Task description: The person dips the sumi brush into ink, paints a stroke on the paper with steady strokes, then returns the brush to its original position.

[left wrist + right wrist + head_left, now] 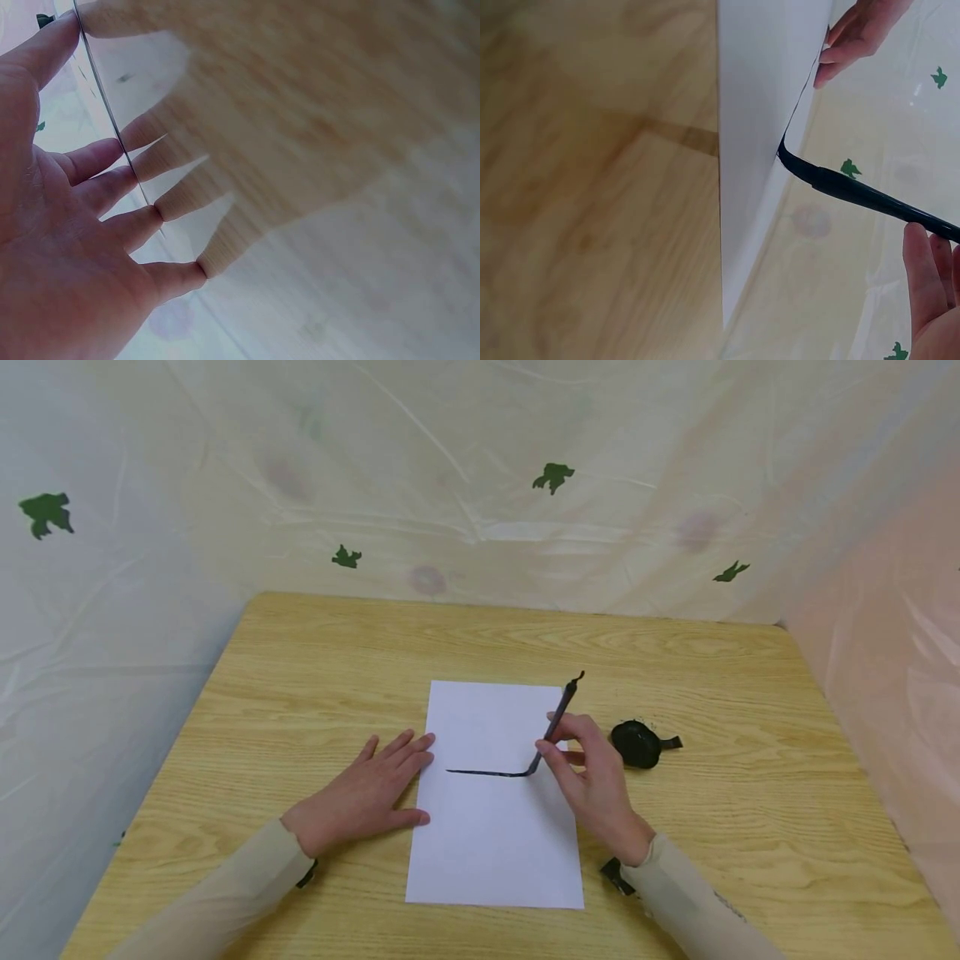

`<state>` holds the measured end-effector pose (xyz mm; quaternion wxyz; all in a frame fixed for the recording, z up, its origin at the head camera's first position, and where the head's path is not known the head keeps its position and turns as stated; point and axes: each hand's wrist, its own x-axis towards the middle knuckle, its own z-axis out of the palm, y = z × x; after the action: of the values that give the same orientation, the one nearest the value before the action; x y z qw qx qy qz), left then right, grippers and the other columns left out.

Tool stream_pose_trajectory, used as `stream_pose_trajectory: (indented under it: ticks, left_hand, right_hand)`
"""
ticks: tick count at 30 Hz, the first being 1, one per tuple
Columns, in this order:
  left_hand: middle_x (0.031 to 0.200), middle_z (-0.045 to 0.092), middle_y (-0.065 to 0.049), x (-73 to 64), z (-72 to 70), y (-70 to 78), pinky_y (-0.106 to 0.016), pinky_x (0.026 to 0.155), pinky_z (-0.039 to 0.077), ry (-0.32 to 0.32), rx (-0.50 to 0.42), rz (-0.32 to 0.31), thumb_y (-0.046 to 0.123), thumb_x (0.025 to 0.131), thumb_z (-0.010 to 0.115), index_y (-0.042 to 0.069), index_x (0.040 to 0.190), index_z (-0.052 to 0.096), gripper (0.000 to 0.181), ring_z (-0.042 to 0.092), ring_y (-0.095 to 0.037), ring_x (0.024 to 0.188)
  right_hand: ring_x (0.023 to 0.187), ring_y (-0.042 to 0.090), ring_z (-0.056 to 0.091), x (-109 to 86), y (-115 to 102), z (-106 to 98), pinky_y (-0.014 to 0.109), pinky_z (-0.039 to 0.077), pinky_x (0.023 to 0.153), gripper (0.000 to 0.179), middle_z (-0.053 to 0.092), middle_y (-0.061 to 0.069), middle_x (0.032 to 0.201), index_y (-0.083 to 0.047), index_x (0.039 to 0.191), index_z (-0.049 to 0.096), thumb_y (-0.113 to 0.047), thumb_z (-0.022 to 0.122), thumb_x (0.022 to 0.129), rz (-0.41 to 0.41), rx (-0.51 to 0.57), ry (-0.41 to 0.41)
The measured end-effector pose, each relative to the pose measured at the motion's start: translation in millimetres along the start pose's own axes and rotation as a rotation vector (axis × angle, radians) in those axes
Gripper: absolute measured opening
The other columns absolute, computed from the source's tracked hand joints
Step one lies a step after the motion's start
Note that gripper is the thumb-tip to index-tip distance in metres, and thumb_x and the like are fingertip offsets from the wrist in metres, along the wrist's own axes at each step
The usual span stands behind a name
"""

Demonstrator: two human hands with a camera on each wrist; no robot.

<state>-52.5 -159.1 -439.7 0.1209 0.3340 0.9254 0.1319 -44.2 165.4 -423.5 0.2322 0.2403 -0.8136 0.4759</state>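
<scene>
A white sheet of paper [487, 843] lies on the wooden table, with a thin black line [483, 772] running across its middle. My right hand [592, 777] pinches a dark paintbrush [555, 718] between thumb and fingers, the handle tilted up and to the right. The bristles [791, 161] bend against the paper at the line's right end. My left hand [375, 789] lies flat with fingers spread, fingertips on the sheet's left edge. In the left wrist view the left palm [67, 247] shows, its fingertips touching the tabletop.
Right of the paper sits a small round black dish [636, 745] with a short tab, dark specks beside it. The wooden table [712, 827] extends around the sheet. Pale plastic sheeting [480, 435] with green leaf-like patches hangs behind and at both sides.
</scene>
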Motion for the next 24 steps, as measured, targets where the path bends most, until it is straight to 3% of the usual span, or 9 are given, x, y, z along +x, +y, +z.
stream_pose_trajectory:
  ticks: [24]
  left_hand:
    - [0.169, 0.028, -0.009, 0.4, 0.4, -0.2, -0.072, 0.116, 0.021, 0.003, 0.003, 0.006, 0.051, 0.094, 0.072, 0.001, 0.154, 0.044, 0.083, 0.022, -0.036, 0.156]
  right_hand:
    - [0.093, 0.021, 0.069, -2.9, 1.2, -4.8, 0.019, 0.058, 0.074, 0.049, 0.067, 0.008, 0.103, -0.002, 0.126, 0.061, 0.016, 0.077, 0.083, 0.008, -0.046, 0.019]
